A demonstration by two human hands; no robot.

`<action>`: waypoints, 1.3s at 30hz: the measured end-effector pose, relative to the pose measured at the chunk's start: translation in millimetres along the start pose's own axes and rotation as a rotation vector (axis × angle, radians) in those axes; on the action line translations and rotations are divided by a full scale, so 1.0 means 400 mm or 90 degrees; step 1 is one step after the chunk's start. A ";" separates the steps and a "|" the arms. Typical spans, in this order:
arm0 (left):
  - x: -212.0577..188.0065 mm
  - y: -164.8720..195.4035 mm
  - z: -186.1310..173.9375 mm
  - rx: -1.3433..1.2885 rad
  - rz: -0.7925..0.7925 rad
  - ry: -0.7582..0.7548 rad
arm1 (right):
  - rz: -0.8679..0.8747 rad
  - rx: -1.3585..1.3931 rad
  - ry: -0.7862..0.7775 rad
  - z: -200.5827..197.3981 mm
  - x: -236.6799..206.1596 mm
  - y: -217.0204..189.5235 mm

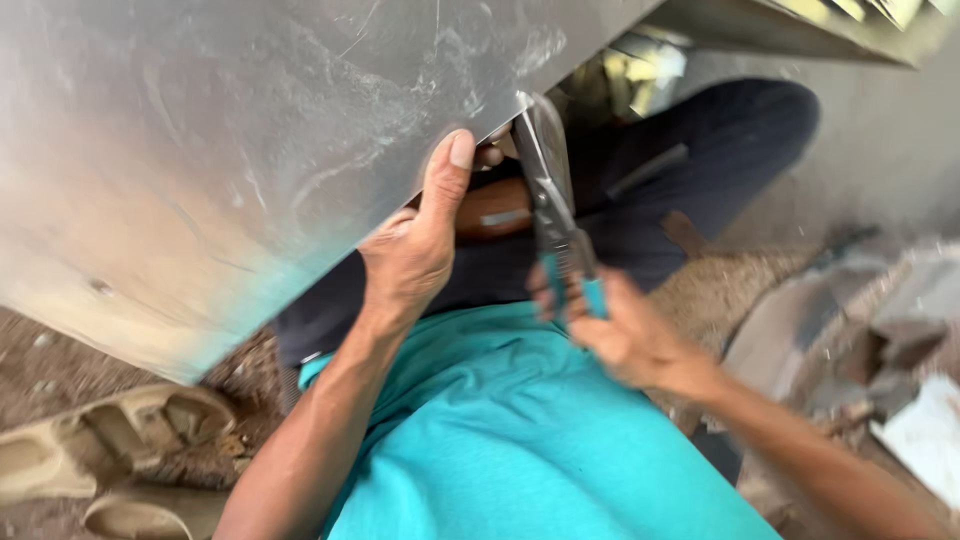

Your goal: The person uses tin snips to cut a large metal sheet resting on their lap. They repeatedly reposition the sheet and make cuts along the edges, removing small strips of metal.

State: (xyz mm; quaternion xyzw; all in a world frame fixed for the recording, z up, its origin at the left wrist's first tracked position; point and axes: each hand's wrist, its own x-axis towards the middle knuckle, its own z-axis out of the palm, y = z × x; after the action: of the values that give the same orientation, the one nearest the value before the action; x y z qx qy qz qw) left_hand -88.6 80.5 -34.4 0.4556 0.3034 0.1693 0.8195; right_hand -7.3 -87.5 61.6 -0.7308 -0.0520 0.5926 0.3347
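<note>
1. Nearest my camera I see a turquoise shirt (pixel 500 440) filling the bottom centre, with dark trousers (pixel 700 170) beyond it.
2. At far left, 2 tan sandals (pixel 110 450) lie on the dirt ground (pixel 40 380).
3. A large metal sheet (pixel 250 150) tilts across the upper left.
4. The left hand (pixel 415 245) grips the sheet's lower edge, thumb pressed on top, fingers curled underneath.
5. Just right of it, snips (pixel 550 210) with blue-green handles bite into the sheet's edge.
6. The right hand (pixel 620 325) is closed around those handles.
7. At right I see blurred rubble (pixel 870 350).
</note>
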 end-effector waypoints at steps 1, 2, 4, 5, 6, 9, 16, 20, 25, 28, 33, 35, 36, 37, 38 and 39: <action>-0.003 -0.013 0.027 0.005 -0.050 -0.013 | 0.008 0.031 0.023 0.015 -0.011 0.041; -0.005 -0.024 0.042 0.017 -0.095 -0.023 | 0.011 0.062 0.041 0.034 -0.013 0.078; -0.009 -0.039 0.057 0.035 -0.130 -0.019 | -0.005 0.064 0.082 0.065 -0.007 0.128; -0.012 -0.042 0.058 0.034 -0.129 -0.014 | -0.013 0.034 0.115 0.080 -0.003 0.137; -0.014 -0.044 0.059 0.030 -0.123 -0.007 | -0.023 -0.001 0.148 0.089 0.004 0.137; -0.016 -0.043 0.059 -0.080 -0.270 -0.039 | -0.069 -0.027 0.186 0.113 0.012 0.095; -0.024 -0.054 0.066 0.012 -0.159 -0.014 | -0.092 -0.007 0.253 0.137 0.024 0.099; -0.023 -0.059 0.048 0.018 -0.176 -0.066 | -0.130 -0.012 0.289 0.166 0.056 0.121; 0.005 -0.030 0.047 -0.064 -0.134 -0.049 | -0.044 -0.271 0.337 0.056 0.038 0.059; 0.027 -0.010 0.097 -0.275 -0.223 0.057 | -0.081 -0.605 0.450 -0.101 -0.019 0.092; 0.047 -0.021 0.209 -0.180 -0.133 0.120 | -0.234 -0.598 0.405 -0.100 -0.110 0.317; 0.047 -0.032 0.185 -0.071 0.005 0.081 | -0.201 -0.597 0.405 -0.053 -0.149 0.369; 0.042 -0.039 0.156 0.002 0.077 0.057 | 0.012 -0.551 0.315 -0.038 -0.164 0.380; 0.041 -0.043 0.113 -0.013 0.046 -0.030 | 0.225 -0.491 0.219 -0.027 -0.180 0.382; 0.034 -0.044 0.055 -0.026 0.005 -0.121 | 0.139 -0.497 0.205 -0.024 -0.190 0.377; 0.019 -0.039 0.003 -0.042 -0.048 -0.217 | 0.063 -0.494 0.194 -0.032 -0.200 0.367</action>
State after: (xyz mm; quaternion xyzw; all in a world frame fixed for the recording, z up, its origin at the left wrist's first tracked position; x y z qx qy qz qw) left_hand -82.0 75.8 -49.7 0.4389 0.1711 0.0682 0.8794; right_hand -66.1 -243.9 48.1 -0.8835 -0.1864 0.4296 0.0098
